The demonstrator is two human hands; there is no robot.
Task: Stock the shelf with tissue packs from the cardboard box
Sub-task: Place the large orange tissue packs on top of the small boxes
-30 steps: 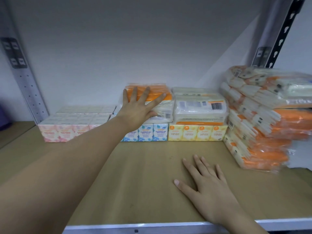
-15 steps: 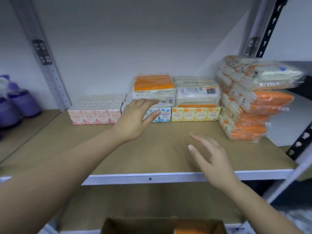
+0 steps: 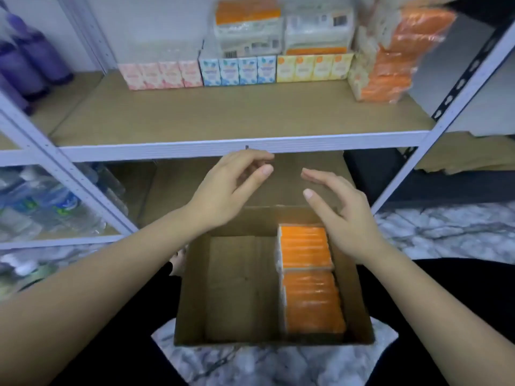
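Note:
An open cardboard box [image 3: 192, 296] sits on the floor in front of me. Two orange tissue packs lie along its right side, one farther [image 3: 305, 246] and one nearer [image 3: 313, 302]; the left half of the box floor is bare. My left hand [image 3: 225, 188] and my right hand [image 3: 342, 215] hover above the box's far edge, both empty with fingers apart. The shelf board [image 3: 223, 115] above holds pink [image 3: 161, 75], blue [image 3: 238, 71] and yellow [image 3: 313, 68] small packs in a back row, with larger orange packs [image 3: 248, 20] stacked on them.
A tall pile of orange packs [image 3: 390, 57] leans at the shelf's right end. Purple bottles [image 3: 30, 59] stand on the neighbouring shelf at left, with water bottles [image 3: 41, 201] below. Slanted metal uprights [image 3: 457, 87] frame the shelf. The floor is marbled.
Both hands have come off the shelf and down over the box. My view has tilted down, so the box and its orange packs now show.

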